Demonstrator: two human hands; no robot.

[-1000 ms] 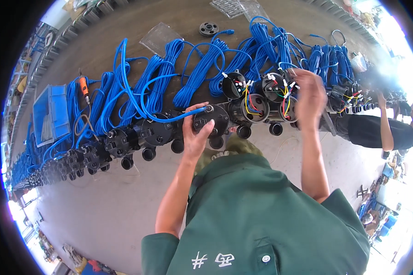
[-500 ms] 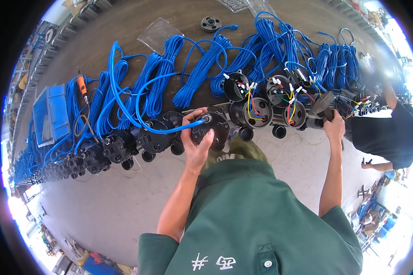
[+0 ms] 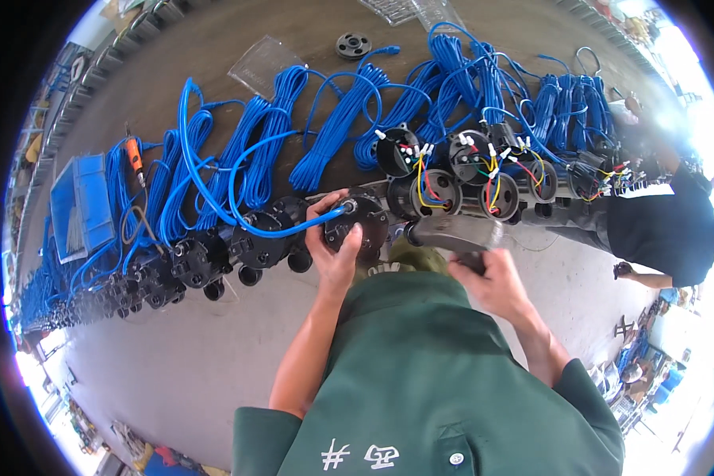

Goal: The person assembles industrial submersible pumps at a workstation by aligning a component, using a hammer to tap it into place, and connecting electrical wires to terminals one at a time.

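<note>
Both hands busy at a long table of black housings and blue cable coils.

The left hand point(image 3: 333, 250) has its grip closed around a round black housing point(image 3: 358, 226) just above centre, thumb and fingers pinching where a blue cable point(image 3: 238, 186) enters it. At three o'clock from it, the right hand point(image 3: 492, 282) is wrapped tight round the handle of a grey power tool point(image 3: 452, 232), its body blurred. More housings with coloured wires point(image 3: 488, 186) sit toward one o'clock; a blue bin point(image 3: 79, 202) lies out at nine o'clock.
</note>
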